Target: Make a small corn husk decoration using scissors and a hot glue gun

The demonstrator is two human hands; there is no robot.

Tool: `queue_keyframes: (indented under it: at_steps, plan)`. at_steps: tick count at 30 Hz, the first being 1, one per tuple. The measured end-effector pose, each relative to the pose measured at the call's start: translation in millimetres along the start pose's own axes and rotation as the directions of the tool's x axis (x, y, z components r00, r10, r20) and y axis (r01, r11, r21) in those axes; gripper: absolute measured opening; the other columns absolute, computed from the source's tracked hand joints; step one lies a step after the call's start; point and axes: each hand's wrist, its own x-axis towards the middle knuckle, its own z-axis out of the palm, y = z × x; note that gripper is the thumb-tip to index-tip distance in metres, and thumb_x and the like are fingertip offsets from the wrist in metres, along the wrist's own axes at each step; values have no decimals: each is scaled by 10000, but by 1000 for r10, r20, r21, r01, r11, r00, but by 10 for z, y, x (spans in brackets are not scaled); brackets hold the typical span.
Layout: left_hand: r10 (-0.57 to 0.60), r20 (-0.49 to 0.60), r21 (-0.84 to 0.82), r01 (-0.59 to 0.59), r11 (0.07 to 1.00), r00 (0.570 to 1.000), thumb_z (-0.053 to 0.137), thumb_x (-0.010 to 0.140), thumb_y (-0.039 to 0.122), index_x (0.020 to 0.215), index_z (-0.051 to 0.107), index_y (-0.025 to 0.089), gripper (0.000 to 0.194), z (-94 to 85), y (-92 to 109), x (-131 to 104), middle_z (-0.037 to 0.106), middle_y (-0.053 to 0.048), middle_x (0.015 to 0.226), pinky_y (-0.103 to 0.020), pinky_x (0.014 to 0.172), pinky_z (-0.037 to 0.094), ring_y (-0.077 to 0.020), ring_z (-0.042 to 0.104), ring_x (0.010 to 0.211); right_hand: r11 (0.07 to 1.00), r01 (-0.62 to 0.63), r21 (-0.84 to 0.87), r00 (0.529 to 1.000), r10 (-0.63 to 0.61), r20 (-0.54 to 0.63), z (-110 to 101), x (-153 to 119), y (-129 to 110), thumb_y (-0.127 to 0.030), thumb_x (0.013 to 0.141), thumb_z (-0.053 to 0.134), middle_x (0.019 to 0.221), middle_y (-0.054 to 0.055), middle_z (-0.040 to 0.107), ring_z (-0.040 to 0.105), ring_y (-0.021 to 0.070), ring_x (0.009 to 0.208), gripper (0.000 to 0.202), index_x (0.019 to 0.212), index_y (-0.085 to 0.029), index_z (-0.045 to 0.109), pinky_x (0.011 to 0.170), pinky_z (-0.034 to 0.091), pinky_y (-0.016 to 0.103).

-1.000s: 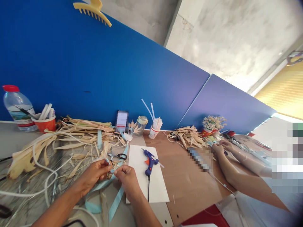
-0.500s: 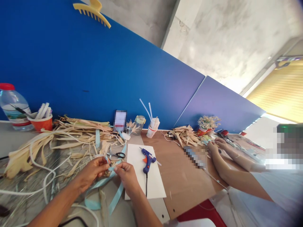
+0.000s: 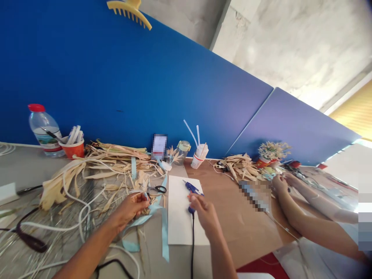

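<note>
My left hand [image 3: 132, 209] pinches the light blue ribbon [image 3: 149, 215] near its folded end, the fingers closed and partly hiding what is in them. The ribbon's loose tails hang over the grey table, one lying along the paper's left edge. My right hand [image 3: 205, 213] has its fingers closed at the grip of a blue hot glue gun [image 3: 190, 188]. The gun lies on a white sheet [image 3: 177, 228], nozzle pointing up and left, and the hand covers part of its handle. Black-handled scissors [image 3: 161, 189] lie just beyond my left hand.
Dried corn husks [image 3: 119, 152] and white cable [image 3: 84, 217] spread over the left side. At the back stand a bottle [image 3: 46, 135], a red cup [image 3: 74, 150] of pens, a phone [image 3: 159, 146], a jar [image 3: 182, 151] and a cup [image 3: 198, 159] of glue sticks. A co-worker's arms [image 3: 305, 213] reach in at right.
My right hand has let go of the ribbon and moved right to the glue gun's grip. My left hand keeps its hold on the ribbon. The whole view has shifted left.
</note>
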Motion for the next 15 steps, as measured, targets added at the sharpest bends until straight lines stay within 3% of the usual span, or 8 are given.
queue_keyframes:
  at_steps: [3,7,11,15]
  plan:
    - [-14,9,12,14,1000,1000,719,532,369,627,515,159,308,23,30,-8,452,73,534,-196,410,202,-37,305,408,924,-76,-376,997,66,-38,-295,98,95,-496,811,477,574,40,615,562,178,561,406,665,-163,657,531,379,268]
    - [-11,16,13,11,1000,1000,711,538,373,621,506,161,307,30,63,-22,441,81,510,-195,408,191,-30,287,390,692,-182,-699,978,200,-57,-308,174,204,-511,831,433,575,78,631,585,197,577,464,529,-190,576,515,338,270]
    - [-12,8,17,12,1000,1000,708,531,356,615,501,164,295,38,85,-39,454,82,505,-198,409,199,-31,297,384,580,-272,-768,947,301,-109,-137,213,256,-588,804,429,812,170,695,648,278,790,476,736,-165,637,605,405,310]
    - [14,-20,31,-13,999,1000,701,526,342,606,508,166,274,46,91,-40,446,86,482,-200,409,208,-41,310,387,643,-323,-695,939,312,-147,-43,267,284,-463,762,530,888,198,693,637,311,894,323,750,-157,633,685,431,339]
